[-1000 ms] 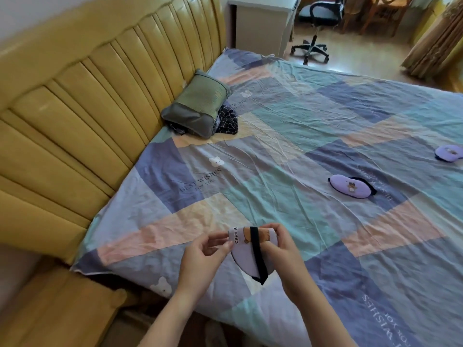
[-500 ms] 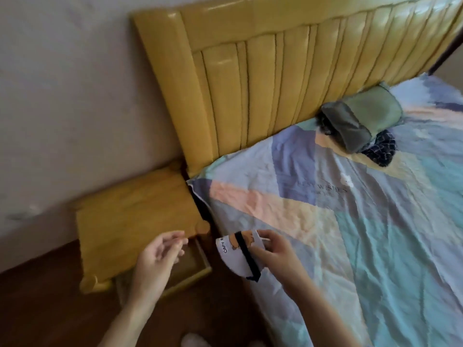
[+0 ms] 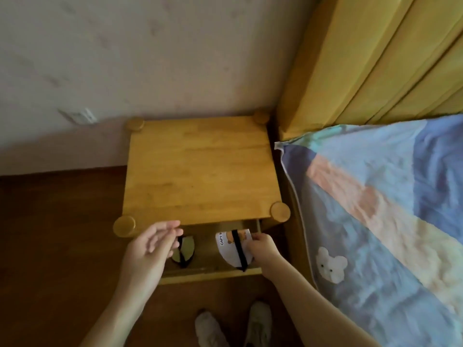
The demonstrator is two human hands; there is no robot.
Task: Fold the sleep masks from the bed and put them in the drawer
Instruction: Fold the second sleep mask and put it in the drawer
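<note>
My right hand (image 3: 261, 251) grips a folded white sleep mask (image 3: 231, 247) with a black strap and an orange print, holding it over the right part of the open drawer (image 3: 208, 274). Another folded mask (image 3: 185, 250), greenish with a black strap, lies in the drawer's left part. Just in front of that mask hovers my left hand (image 3: 150, 246), fingers spread and nothing in it.
The drawer belongs to a wooden nightstand (image 3: 200, 169) against the wall. The bed (image 3: 380, 221) with its patchwork sheet and yellow headboard (image 3: 375, 58) stands to the right. My shoes (image 3: 235, 326) stand on the dark wooden floor below the drawer.
My view swung from the bed to the nightstand. The left hand let go of the mask, and the right hand carried it from above the bed down over the open drawer.
</note>
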